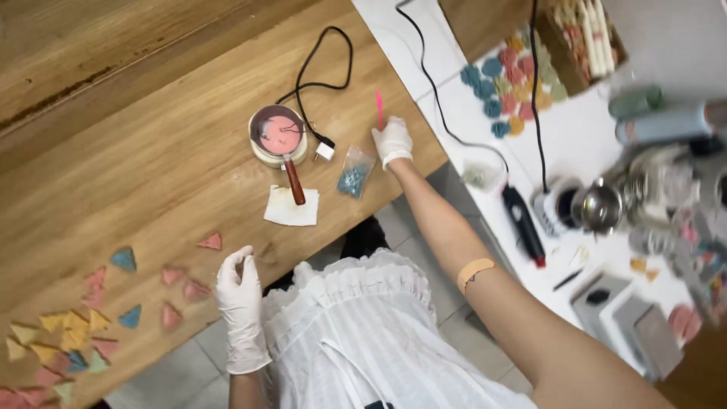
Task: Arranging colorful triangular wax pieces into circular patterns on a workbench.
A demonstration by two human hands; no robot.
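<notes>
the person is wearing white gloves on both hands and leaning over a wooden table (151,151). the right hand (391,141) is reaching out to the far edge of the table and pinching a thin pink stick (379,108) between its fingertips; the stick is pointing away from the body, its far end lying over the wood. just beside that hand, toward the left, a small clear bag (354,173) of bluish bits is lying flat on the table. further left a round white pot (278,135) of pink wax is sitting on the wood, with a spoon (291,173) resting across its rim, the brown handle sticking out over a stained white napkin (291,206). a black cord (322,72) is looping away from the pot, and its white plug (326,149) is lying next to the pot.

the left hand (241,291) is resting at the near edge of the table with the fingers loosely curled; it is gripping nothing that shows. near it small triangle pieces (91,318) in pink, blue and yellow are lying scattered and heaped toward the left corner.

to the right a white table (583,129) is carrying rows of coloured flower shapes (511,79), a black tool (524,223) and a metal cup (600,206); the things beyond are too blurred to tell.
</notes>
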